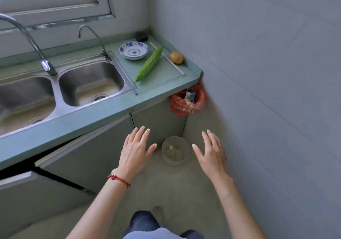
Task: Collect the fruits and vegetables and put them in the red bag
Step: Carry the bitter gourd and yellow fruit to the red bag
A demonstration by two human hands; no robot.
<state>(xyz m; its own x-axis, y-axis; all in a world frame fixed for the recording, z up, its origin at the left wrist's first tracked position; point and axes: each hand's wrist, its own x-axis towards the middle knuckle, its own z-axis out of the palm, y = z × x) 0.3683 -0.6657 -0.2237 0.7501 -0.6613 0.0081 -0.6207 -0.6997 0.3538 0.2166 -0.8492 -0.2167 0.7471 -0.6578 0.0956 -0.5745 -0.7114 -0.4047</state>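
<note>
A long green gourd [149, 63] lies diagonally on the green counter [103, 113], right of the sink. A round yellow-brown fruit [176, 57] sits near the counter's right edge by the wall. A red plastic bag [186, 104] hangs open below the counter's right corner, with scraps inside. My left hand [135, 151] and my right hand [212, 153] hover palms down, fingers spread, well below the counter and in front of the cabinets. Both hold nothing.
A blue-and-white bowl [133, 50] stands behind the gourd. A double steel sink [60, 89] with two taps fills the left. A clear tub [174, 151] sits on the floor between my hands. A cabinet door [83, 157] stands ajar. The tiled wall closes off the right.
</note>
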